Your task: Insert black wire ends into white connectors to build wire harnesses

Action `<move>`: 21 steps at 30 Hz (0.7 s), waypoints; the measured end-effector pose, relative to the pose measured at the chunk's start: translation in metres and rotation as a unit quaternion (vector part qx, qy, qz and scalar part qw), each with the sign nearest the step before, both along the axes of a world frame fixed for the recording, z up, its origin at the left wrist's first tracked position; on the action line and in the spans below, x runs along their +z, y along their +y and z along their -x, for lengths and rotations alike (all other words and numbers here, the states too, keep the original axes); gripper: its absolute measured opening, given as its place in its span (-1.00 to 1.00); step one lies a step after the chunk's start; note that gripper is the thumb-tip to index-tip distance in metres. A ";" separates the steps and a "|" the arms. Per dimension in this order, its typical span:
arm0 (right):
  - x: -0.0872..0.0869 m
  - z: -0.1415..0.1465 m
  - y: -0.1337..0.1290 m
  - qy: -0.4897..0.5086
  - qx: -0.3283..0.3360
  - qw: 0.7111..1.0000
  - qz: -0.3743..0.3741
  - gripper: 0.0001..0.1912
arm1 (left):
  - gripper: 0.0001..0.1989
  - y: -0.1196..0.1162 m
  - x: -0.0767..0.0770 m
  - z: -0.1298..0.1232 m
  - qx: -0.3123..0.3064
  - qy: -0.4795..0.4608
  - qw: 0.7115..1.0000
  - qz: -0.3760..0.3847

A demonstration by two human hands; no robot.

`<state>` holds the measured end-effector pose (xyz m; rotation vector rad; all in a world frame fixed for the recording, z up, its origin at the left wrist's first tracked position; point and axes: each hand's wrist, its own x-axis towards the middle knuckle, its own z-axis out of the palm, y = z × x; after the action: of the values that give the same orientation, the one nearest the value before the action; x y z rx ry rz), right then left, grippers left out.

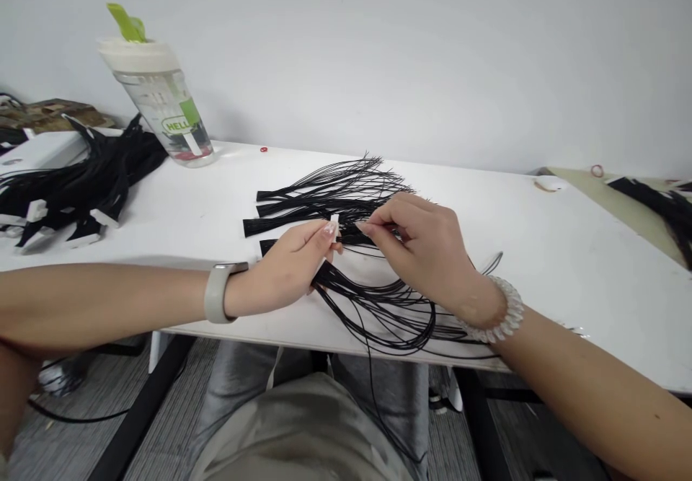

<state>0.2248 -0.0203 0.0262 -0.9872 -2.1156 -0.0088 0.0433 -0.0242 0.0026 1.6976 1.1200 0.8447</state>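
My left hand (289,261) is closed, with a small white plastic connector (334,228) upright between thumb and forefinger. A bundle of thin black wires (373,293) comes out from under its fingers and loops to the right. My right hand (427,246) pinches thumb and forefinger together just right of the connector; what is between the fingertips is too small to make out. Behind both hands, several bundles of black wires (313,205) lie side by side on the white table (216,200), bound at their left ends and fanned out at the right.
A clear bottle (167,109) with a green spout stands at the back left. Beside it lies a pile of black cables (97,178) with white connectors. A small red ring (264,150) lies near the wall. More black cables (657,203) are at the far right. One loose wire (373,394) hangs over the front edge.
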 end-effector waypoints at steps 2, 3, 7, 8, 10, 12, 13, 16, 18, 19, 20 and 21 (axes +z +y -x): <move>0.000 0.000 0.000 0.004 0.005 1.000 -0.003 -0.86 | -0.63 0.000 0.000 0.000 0.001 0.001 1.000 0.005; 0.000 0.000 0.000 0.008 0.008 1.000 -0.005 -0.86 | -0.62 0.000 0.001 0.000 0.002 0.004 1.000 0.006; -0.001 0.000 0.001 0.022 0.009 1.000 -0.002 -0.84 | -0.62 0.000 0.002 0.000 0.001 0.007 1.000 0.005; -0.001 0.000 0.001 0.026 0.008 1.000 0.002 -0.83 | -0.63 0.000 0.002 0.000 0.000 0.005 1.000 0.004; -0.001 0.000 0.001 0.035 0.007 0.999 0.009 -0.82 | -0.63 0.000 0.001 0.000 0.001 0.003 1.000 0.005; -0.001 0.000 0.001 0.039 0.009 0.999 0.012 -0.82 | -0.63 -0.001 0.001 0.000 0.002 0.002 1.000 0.005; -0.001 0.001 0.001 0.039 0.010 0.999 0.013 -0.83 | -0.64 -0.001 0.000 0.000 0.000 0.002 1.000 0.004; 0.000 0.001 0.000 0.039 0.006 0.999 0.015 -0.82 | -0.64 -0.001 0.001 0.000 -0.004 0.002 1.000 0.008; -0.001 0.002 -0.001 0.038 0.000 0.999 0.014 -0.82 | -0.64 -0.001 0.002 0.000 -0.011 0.010 1.000 0.004; -0.001 0.002 -0.001 0.037 -0.001 0.999 0.011 -0.82 | -0.63 -0.001 0.002 -0.001 -0.013 0.017 1.000 -0.004; -0.002 0.003 -0.001 0.035 0.000 0.999 0.009 -0.82 | -0.63 -0.001 0.003 -0.001 -0.016 0.025 0.999 -0.017; -0.002 0.003 -0.001 0.033 0.003 0.999 0.007 -0.82 | -0.64 -0.001 0.004 -0.001 -0.019 0.034 0.999 -0.033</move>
<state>0.2222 -0.0209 0.0238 -0.9767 -2.0615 0.0404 0.0439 -0.0256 0.0066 1.8091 1.1133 0.8128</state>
